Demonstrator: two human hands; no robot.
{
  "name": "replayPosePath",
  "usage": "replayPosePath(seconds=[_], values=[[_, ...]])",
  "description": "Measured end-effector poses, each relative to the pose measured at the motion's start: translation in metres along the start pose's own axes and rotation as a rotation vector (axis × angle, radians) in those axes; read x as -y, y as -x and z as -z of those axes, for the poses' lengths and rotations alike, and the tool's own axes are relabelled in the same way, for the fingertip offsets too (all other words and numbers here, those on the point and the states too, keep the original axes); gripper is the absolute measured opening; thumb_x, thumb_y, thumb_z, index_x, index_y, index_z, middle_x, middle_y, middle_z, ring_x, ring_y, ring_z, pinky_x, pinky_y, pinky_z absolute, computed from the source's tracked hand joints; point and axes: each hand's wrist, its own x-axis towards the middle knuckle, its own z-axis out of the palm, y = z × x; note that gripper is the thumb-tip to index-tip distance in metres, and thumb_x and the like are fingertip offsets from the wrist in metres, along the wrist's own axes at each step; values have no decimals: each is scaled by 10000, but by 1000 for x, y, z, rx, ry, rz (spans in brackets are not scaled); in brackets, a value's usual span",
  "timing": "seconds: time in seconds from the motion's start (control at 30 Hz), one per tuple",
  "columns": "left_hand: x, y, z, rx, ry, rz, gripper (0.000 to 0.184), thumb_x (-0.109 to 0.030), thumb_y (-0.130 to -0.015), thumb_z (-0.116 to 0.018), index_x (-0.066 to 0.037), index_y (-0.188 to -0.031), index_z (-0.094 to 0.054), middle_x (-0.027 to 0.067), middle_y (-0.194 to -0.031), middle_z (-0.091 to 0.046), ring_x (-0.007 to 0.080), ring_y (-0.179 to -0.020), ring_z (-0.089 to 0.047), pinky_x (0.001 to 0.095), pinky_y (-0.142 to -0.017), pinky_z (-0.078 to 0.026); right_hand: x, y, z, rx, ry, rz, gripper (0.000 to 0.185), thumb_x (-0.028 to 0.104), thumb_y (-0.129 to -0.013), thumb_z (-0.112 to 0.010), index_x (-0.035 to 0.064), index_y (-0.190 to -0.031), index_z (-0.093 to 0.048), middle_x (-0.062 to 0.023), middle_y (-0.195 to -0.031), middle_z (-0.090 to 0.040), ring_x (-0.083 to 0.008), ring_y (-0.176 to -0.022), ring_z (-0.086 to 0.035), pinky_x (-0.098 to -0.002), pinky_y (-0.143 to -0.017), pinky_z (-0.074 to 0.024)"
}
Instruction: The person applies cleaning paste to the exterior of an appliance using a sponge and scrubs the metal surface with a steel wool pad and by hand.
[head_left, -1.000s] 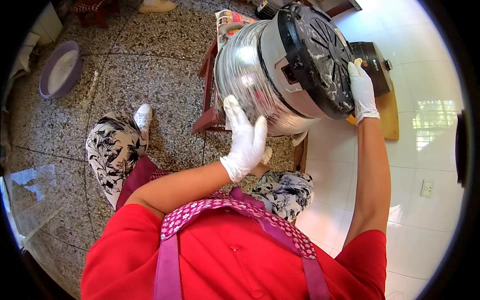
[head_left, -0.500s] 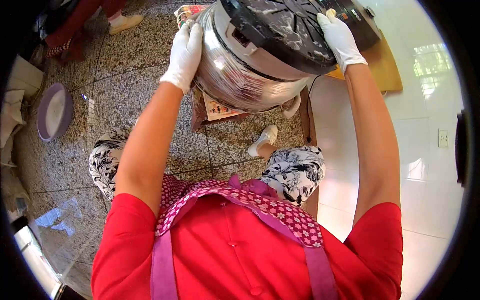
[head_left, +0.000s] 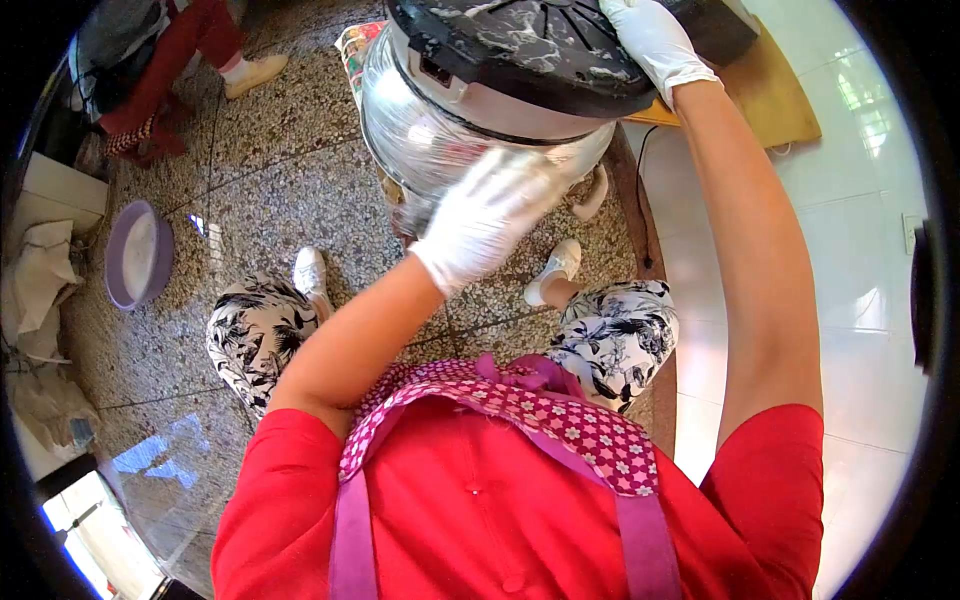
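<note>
A large drum-shaped appliance (head_left: 430, 140) stands at the top, its silver side shiny and its black round face (head_left: 540, 60) streaked with white suds. My right hand (head_left: 652, 45), in a white glove, grips the right edge of that black face; its fingertips run to the frame's top edge. In front of the lower silver side, my white-gloved left hand (head_left: 495, 215) points rightward, its fingers smeared by motion. I cannot tell if it touches the side or holds anything. Something dark grey, too blurred to name, shows beside its wrist.
A purple basin (head_left: 138, 255) with whitish contents sits on the speckled floor at left. Another person's foot and dark red trousers (head_left: 205, 50) appear at upper left. A yellow board (head_left: 775, 110) lies by the tiled wall at right. A black cord runs along the wall's foot.
My left hand has left the drum's left side and swung down and right across its front. My right hand stays at the right edge. The view has shifted slightly.
</note>
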Motion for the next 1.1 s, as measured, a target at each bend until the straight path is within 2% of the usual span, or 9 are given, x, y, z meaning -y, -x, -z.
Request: replayPosePath(seconds=[0.13, 0.23, 0.37, 0.5, 0.6, 0.7, 0.9, 1.0, 1.1], values=[[65, 10, 30, -265, 169, 203, 388, 51, -643, -638, -62, -1013, -656, 122, -1080, -601, 335, -1042, -581, 475, -934, -469, 8, -4, -4, -30, -16, -6, 631, 377, -947, -445, -149, -1295, -429, -358, -990, -639, -457, -945, -647, -484, -854, -510], [98, 16, 23, -419, 288, 438, 326, 75, -768, -622, -14, -1080, -585, 171, -1166, -532, 378, -1120, -526, 448, -991, -434, 14, 3, 5, -27, -29, -17, 576, 366, -941, -467, -137, -1221, -465, -346, -952, -648, -461, -901, -656, -496, -839, -512], [69, 7, 12, -482, 37, 390, 388, 67, -760, -654, -20, -1127, -563, 185, -1191, -497, 399, -1177, -474, 479, -1035, -384, 9, 6, 4, -88, 4, 1, 570, 376, -943, -474, -128, -1208, -473, -338, -941, -654, -464, -886, -659, -493, -843, -513], [3, 10, 4, -237, 109, 162, 466, 39, -704, -623, -65, -1158, -610, 155, -1244, -538, 343, -1217, -484, 511, -1075, -345, 12, 11, 11, -5, -42, -78, 625, 392, -950, -468, -143, -1272, -445, -335, -991, -655, -456, -949, -653, -477, -877, -506], [-14, -11, -11, 36, 108, -26, 415, -77, -735, -593, -62, -1146, -654, 65, -1239, -592, 254, -1225, -512, 474, -1118, -334, 12, 10, 10, 21, -56, -77, 645, 400, -954, -463, -145, -1297, -434, -332, -1029, -652, -448, -990, -645, -470, -897, -499], [-32, -38, -30, 211, -9, -146, 397, -105, -772, -559, -26, -1151, -647, 78, -1249, -590, 232, -1263, -494, 404, -1129, -349, 13, 10, 8, 12, -42, -95, 650, 402, -955, -461, -137, -1317, -429, -331, -1050, -648, -443, -1006, -642, -467, -904, -496], [0, -8, 21, 298, 19, -320, 440, -120, -769, -564, -84, -1199, -648, 20, -1359, -563, 158, -1314, -465, 384, -1141, -339, 10, 19, 32, 8, -42, -93, 649, 401, -953, -463, -128, -1327, -430, -329, -1052, -649, -436, -998, -648, -471, -891, -505], [40, 27, 50, 406, -52, -325, 490, -143, -776, -566, -191, -1259, -635, -41, -1407, -537, 129, -1317, -468, 392, -1141, -332, 14, 18, 40, 32, -44, -111, 649, 399, -947, -470, -128, -1325, -432, -326, -1052, -651, -433, -1002, -647, -471, -887, -506], [60, 49, 62, 375, -42, -151, 448, -110, -778, -587, -170, -1219, -635, -38, -1382, -551, 154, -1337, -457, 397, -1116, -384, 9, 15, 29, 33, -59, -128, 648, 405, -937, -481, -118, -1319, -447, -319, -1062, -652, -428, -1014, -644, -466, -892, -504]])
